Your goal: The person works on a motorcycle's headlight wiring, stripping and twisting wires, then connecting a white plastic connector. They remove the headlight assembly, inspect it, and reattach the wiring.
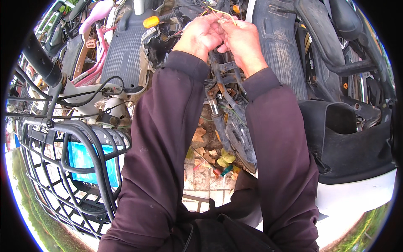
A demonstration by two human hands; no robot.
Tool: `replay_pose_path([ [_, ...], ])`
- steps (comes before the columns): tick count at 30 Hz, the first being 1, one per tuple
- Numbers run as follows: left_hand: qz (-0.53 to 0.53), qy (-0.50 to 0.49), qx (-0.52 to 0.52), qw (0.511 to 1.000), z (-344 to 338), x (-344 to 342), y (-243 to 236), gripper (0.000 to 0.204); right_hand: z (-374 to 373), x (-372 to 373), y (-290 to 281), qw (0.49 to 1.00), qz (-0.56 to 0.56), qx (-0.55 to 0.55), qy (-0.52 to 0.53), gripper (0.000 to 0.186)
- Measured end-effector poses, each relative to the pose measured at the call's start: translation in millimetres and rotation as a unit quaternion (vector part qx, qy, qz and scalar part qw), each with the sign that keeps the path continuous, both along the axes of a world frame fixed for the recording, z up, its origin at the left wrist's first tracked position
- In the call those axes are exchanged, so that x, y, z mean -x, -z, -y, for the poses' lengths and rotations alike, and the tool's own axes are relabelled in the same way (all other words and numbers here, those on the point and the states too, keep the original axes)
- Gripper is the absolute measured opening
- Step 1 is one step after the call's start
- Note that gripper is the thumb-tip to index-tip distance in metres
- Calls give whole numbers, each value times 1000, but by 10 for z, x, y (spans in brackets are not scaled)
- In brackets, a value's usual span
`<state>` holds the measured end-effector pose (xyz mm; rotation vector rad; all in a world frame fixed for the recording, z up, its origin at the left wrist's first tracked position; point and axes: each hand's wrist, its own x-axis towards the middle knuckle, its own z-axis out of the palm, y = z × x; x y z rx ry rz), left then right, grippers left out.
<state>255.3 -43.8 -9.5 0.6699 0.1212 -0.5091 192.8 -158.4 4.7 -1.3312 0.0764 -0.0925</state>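
Note:
Both my hands meet at the top middle, fingertips close together over the stripped front of a scooter. My right hand (244, 43) is closed, pinching a thin yellow wire (227, 14) that loops over its fingers. My left hand (200, 34) has its fingers curled and closed at the same spot, with a thin reddish wire near the fingertips; the exact grip is hard to make out. Below the hands are the scooter's bare metal frame tubes (227, 97) and a shiny fork tube (214, 107). An orange turn signal (151, 22) sits left of my left hand.
A black wire basket (98, 153) holding a blue packet (88, 159) stands at left, below cables. Ribbed scooter footboards (126, 54) flank the work, with a pink bicycle (98, 63) beyond. A black plastic scooter panel (357, 151) is at right. Dry leaves (226, 157) lie on the paving.

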Motion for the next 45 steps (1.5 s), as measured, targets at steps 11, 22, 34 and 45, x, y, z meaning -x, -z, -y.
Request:
replay_pose_path([
  [11,-15,40,38,998,-3,-329,226,22,-13,23,-120,999,-26,-17,5,18],
  [22,33,139,102,984,-69,-56,112,31,49,37,-63,998,-14,51,-14,24],
  [34,2,-72,74,995,100,223,-46,37,45,-31,103,991,53,118,19,22],
  [45,25,-84,60,994,111,31,189,23,23,-11,10,972,-7,233,-13,27],
])
